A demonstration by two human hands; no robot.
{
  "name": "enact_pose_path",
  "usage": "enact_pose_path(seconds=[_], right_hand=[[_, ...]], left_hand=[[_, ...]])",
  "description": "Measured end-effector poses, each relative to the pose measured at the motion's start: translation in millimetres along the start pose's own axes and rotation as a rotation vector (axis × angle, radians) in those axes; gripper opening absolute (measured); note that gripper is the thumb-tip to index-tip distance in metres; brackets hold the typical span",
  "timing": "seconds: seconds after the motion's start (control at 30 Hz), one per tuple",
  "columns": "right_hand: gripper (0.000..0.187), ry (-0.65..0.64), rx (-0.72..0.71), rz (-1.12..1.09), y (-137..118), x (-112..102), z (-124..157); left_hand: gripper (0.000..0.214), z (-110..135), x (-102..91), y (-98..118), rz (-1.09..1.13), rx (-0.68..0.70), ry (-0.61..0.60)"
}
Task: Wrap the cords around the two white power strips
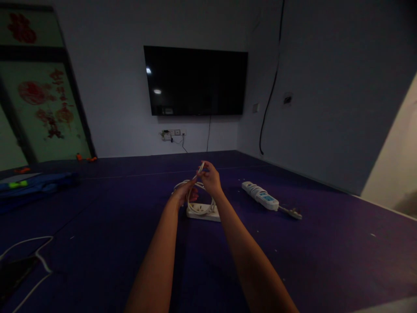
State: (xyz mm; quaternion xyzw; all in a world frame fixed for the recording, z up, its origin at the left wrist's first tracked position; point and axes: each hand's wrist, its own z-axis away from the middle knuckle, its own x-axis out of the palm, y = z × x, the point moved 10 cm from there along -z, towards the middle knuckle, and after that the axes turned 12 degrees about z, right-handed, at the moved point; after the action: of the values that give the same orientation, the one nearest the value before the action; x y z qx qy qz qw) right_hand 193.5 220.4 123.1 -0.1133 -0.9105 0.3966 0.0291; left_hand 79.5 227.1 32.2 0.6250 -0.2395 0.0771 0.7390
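Observation:
A white power strip lies on the purple surface in front of me, partly behind my right wrist. Loops of its white cord rise above it. My left hand is closed around the coiled loops. Higher up and to the right, my right hand pinches a section of the same cord between thumb and fingers. The cord's plug end cannot be made out. To the right rests a second white power strip with blue panels, its cord wrapped round its body and its plug sticking out.
Blue cloth with a bright green item lies at the left. A dark flat object with a white cable is at the lower left. Orange items sit by the door. A television hangs on the back wall.

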Motion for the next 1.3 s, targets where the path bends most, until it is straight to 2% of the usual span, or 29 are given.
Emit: enact_pose_path(seconds=[0.13, 0.3, 0.43, 0.53, 0.63, 0.83, 0.93, 1.1, 1.17, 1.3], right_hand=[[0.045, -0.007, -0.148, 0.187, -20.9, 3.2, 2.2], [0.036, -0.088, -0.226, 0.236, -45.4, 5.2, 4.4], [0.033, -0.153, -0.208, 0.236, -58.4, 5.7, 4.2], [0.025, -0.174, -0.152, 0.205, -59.1, 5.1, 3.1], [0.024, -0.214, -0.119, 0.160, -57.4, 6.9, 2.4], [0.014, -0.350, -0.214, 0.154, -64.4, 17.8, 7.1], [0.025, -0.377, -0.253, 0.249, -64.8, 21.1, 9.3], [0.063, -0.358, -0.247, 0.311, -58.1, 17.7, 9.4], [0.072, -0.333, -0.203, 0.328, -50.8, 14.5, 8.2], [0.071, -0.298, -0.031, 0.397, -27.4, 9.5, 5.6]], left_hand=[[0.036, -1.8, 3.1, 2.0, 0.064, 0.050, 0.019], [0.035, -5.1, 6.2, 7.8, 0.207, 0.111, 0.044], [0.038, -5.1, 1.7, 11.5, 0.317, 0.112, 0.080], [0.040, -3.6, -3.6, 14.7, 0.377, 0.104, 0.105], [0.042, -2.2, -9.4, 18.1, 0.422, 0.092, 0.126], [0.047, -0.2, -19.1, 25.9, 0.486, 0.104, 0.178], [0.045, 1.6, -20.1, 26.4, 0.501, 0.102, 0.194], [0.034, 3.3, -21.1, 23.5, 0.499, 0.073, 0.201], [0.031, 2.9, -21.9, 23.1, 0.496, 0.065, 0.199], [0.030, 1.4, -21.3, 23.8, 0.494, 0.067, 0.188]])
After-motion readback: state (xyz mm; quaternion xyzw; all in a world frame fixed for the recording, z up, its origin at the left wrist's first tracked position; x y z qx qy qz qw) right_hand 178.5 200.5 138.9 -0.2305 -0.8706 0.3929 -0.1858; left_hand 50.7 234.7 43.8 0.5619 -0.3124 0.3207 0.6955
